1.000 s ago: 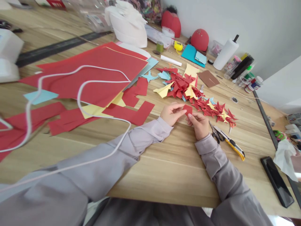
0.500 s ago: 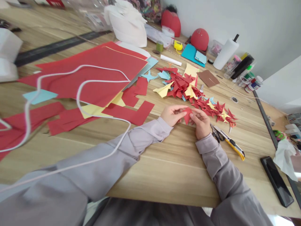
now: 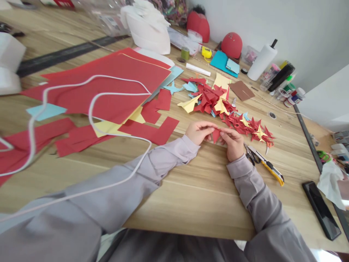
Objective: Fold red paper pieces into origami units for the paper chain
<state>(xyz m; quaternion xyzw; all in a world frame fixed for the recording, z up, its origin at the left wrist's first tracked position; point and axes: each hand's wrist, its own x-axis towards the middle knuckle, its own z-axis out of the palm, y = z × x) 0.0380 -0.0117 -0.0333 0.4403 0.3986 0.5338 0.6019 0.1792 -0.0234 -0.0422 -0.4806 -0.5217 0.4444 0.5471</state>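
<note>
Between my two hands is a small folded piece of red paper [image 3: 216, 136], its point hanging down. My left hand [image 3: 198, 133] pinches its left side, thumb on top. On the right side, my right hand [image 3: 233, 143] grips it between thumb and fingers. Parts of the paper are covered by my fingertips. Just beyond my hands lies a heap of red, yellow and blue folded paper stars [image 3: 208, 98], which trails off to the right. Black-handled scissors [image 3: 252, 155] and a yellow utility knife [image 3: 268, 167] rest beside my right wrist.
Large red paper sheets [image 3: 109, 87] and red offcuts [image 3: 158, 133] cover the left of the table. A white cord [image 3: 136, 167] loops over them and across my left sleeve. At right lies a black phone [image 3: 321, 210]; bottles [image 3: 289, 91] and a white roll [image 3: 262, 62] stand behind.
The red paper has turned slightly between my fingers and shows less of its face. My left hand has shifted a little; the things on the table have stayed put.
</note>
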